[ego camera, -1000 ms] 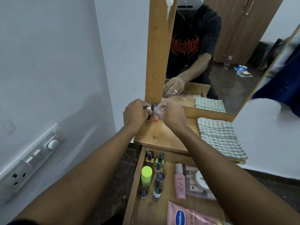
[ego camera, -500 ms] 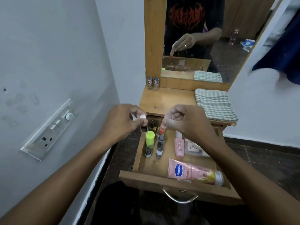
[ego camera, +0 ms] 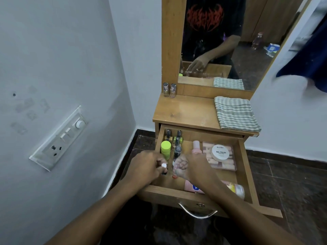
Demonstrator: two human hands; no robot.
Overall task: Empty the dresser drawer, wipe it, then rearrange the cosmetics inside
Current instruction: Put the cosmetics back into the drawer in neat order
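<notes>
The wooden dresser drawer (ego camera: 245, 167) is pulled open and holds cosmetics. My left hand (ego camera: 146, 167) is inside its near left corner, closed on a small white-capped bottle (ego camera: 164, 166). Beside it, my right hand (ego camera: 192, 167) grips a small bottle with an orange-red end (ego camera: 174, 176). Behind my hands stand a lime-capped bottle (ego camera: 165, 147), several nail polish bottles (ego camera: 177, 138), a pink bottle (ego camera: 196, 146) and a clear box under a round nail polish remover tub (ego camera: 221, 152). A pink tube (ego camera: 233, 189) lies along the drawer front, partly under my right arm.
Two small glass bottles (ego camera: 169, 89) stand at the dresser top's back left, under the mirror (ego camera: 221, 41). A folded striped cloth (ego camera: 236, 113) lies on the right of the top. A switch panel (ego camera: 58, 138) is on the left wall. The drawer's metal handle (ego camera: 197, 212) faces me.
Both hands came down from the dresser top, each with a small bottle, and now reach into the drawer's near left corner. The view tilted downward.
</notes>
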